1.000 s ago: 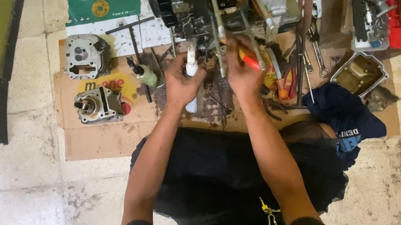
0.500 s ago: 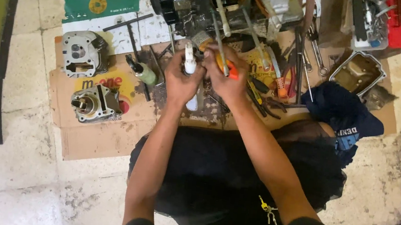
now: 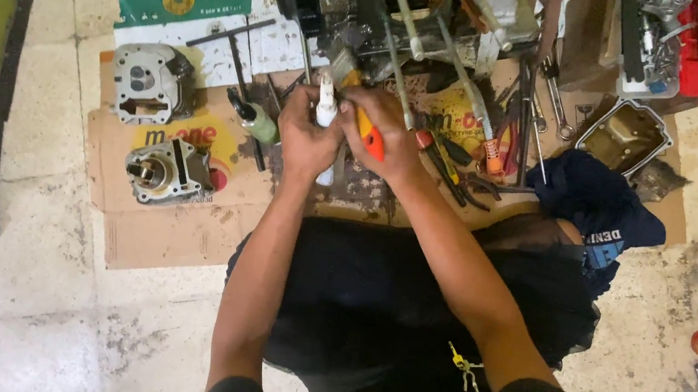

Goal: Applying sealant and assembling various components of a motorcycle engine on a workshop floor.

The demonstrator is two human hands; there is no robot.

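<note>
Left hand (image 3: 308,134): closed around a white tube (image 3: 325,110), held upright, nozzle up.
Right hand (image 3: 383,125): gripping an orange-handled tool (image 3: 370,137); fingertips meet the tube's upper end.
Tube location: between both hands, above the cardboard (image 3: 161,227), in front of the engine (image 3: 388,8).
Tool location: in the right palm, just right of the tube; its tip is hidden.
Left of hands: a green-capped bottle (image 3: 254,120), a cylinder head (image 3: 145,81) and a cylinder (image 3: 166,171), all on the cardboard, apart from each other.
Right of hands: pliers and wrenches (image 3: 495,143) lie scattered; a dark cloth (image 3: 593,206) lies beyond them.
Floor: a metal cover (image 3: 623,135) sits near the cloth.
</note>
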